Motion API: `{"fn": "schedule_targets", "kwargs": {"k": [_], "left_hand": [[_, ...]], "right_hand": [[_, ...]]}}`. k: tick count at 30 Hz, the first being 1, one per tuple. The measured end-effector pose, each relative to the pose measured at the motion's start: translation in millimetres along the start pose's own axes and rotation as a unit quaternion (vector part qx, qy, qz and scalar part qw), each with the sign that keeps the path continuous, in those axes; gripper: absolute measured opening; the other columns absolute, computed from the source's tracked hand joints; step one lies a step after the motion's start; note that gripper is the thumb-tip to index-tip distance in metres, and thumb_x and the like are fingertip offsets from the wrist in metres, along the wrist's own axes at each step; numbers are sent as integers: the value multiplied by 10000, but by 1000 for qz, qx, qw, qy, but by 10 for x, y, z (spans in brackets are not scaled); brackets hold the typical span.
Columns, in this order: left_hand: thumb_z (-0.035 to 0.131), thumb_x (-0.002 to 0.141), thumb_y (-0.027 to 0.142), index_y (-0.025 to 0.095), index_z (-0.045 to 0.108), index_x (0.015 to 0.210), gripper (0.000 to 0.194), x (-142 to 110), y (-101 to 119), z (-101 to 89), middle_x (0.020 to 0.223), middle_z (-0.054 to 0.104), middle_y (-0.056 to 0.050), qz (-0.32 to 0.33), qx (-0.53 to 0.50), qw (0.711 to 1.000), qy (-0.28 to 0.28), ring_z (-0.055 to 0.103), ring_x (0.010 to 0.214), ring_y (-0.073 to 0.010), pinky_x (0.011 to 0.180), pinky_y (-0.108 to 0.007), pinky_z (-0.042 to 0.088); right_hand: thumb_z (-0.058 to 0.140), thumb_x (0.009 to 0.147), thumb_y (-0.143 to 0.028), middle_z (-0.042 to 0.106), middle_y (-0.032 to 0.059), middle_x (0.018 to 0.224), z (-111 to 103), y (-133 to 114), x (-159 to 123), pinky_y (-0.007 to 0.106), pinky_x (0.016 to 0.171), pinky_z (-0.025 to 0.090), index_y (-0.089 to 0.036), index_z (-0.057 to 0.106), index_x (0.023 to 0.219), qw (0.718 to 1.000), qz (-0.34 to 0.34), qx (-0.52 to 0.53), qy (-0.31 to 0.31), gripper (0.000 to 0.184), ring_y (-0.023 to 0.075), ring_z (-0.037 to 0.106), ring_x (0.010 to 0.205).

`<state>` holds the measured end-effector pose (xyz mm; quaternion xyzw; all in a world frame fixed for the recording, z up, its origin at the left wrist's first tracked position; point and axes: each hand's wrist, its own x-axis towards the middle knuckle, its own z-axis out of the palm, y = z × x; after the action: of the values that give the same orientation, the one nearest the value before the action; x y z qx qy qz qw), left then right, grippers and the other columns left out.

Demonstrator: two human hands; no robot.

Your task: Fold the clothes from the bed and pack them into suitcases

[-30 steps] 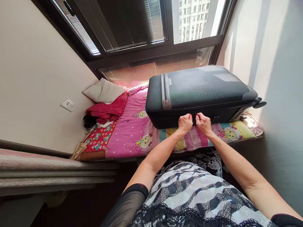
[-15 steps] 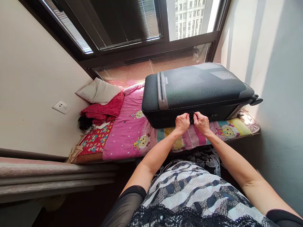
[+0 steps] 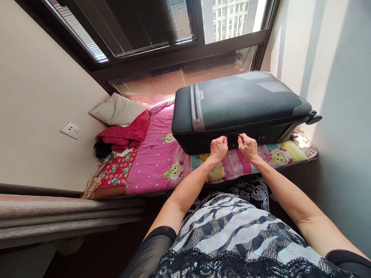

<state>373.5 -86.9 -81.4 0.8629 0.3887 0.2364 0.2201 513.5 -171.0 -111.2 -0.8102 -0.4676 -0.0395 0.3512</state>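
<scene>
While curled hands (image 3: 218, 148) (image 3: 248, 147) pinch its side, the boxy suitcase (image 3: 243, 101) looks grained.

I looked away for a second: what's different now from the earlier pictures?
The left hand has moved left along the near side of the suitcase, widening the gap between it and the right hand. Both hands stay pinched at that side; what the fingertips hold is too small to tell. The suitcase, pillow and red blanket stayed put.
</scene>
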Motion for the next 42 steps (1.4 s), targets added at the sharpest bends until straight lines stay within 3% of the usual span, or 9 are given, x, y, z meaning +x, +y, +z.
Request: {"fn": "schedule_targets", "kwargs": {"k": [10, 14, 18, 22, 34, 42], "left_hand": [[520, 1070, 245, 174, 731, 815, 338, -3, -27, -17, 764, 730, -90, -3, -12, 1000, 10, 579, 652, -163, 665, -306, 305], [505, 1070, 253, 175, 718, 793, 359, -10, -74, -44, 744, 717, -86, -6, -14, 1000, 13, 565, 639, -157, 661, -305, 302], [491, 1059, 252, 172, 714, 787, 361, -46, -216, -141, 736, 712, -81, -13, -16, 999, 27, 544, 627, -150, 666, -302, 313], [497, 1048, 268, 168, 716, 774, 366, -100, -396, -285, 717, 704, -77, -33, -13, 998, 50, 537, 616, -145, 662, -293, 322], [545, 998, 237, 162, 786, 856, 290, -290, -1062, -918, 816, 774, -123, -122, 31, 983, 136, 611, 646, -174, 657, -281, 336], [517, 982, 244, 167, 748, 789, 311, -301, -1475, -1301, 825, 776, -142, -146, 116, 971, 147, 622, 705, -208, 688, -301, 331]], "right_hand": [[455, 1042, -463, 692, 116, 769, -89, -105, 21, 282, 644, 298, -168, 719, 912, 1000, 10, 25, 10, 417, 186, 534, 636], [486, 1023, -417, 690, 119, 777, -146, -104, 42, 287, 648, 281, -160, 741, 946, 1000, 30, 3, -6, 371, 190, 543, 652], [466, 1005, -345, 693, 124, 782, -214, 54, 82, 287, 642, 267, -144, 747, 968, 999, 43, -30, 5, 348, 186, 541, 642], [456, 985, -302, 688, 122, 760, -316, 276, 122, 287, 650, 271, -128, 750, 1006, 997, 45, -55, 36, 342, 192, 539, 645], [488, 1004, -276, 708, 165, 878, -882, 870, 291, 316, 704, 291, -125, 740, 1089, 977, 125, -169, 37, 305, 209, 558, 703], [501, 1021, -249, 709, 219, 933, -1179, 1206, 446, 366, 719, 255, -119, 758, 1204, 952, 186, -236, 48, 340, 207, 494, 714]]}}
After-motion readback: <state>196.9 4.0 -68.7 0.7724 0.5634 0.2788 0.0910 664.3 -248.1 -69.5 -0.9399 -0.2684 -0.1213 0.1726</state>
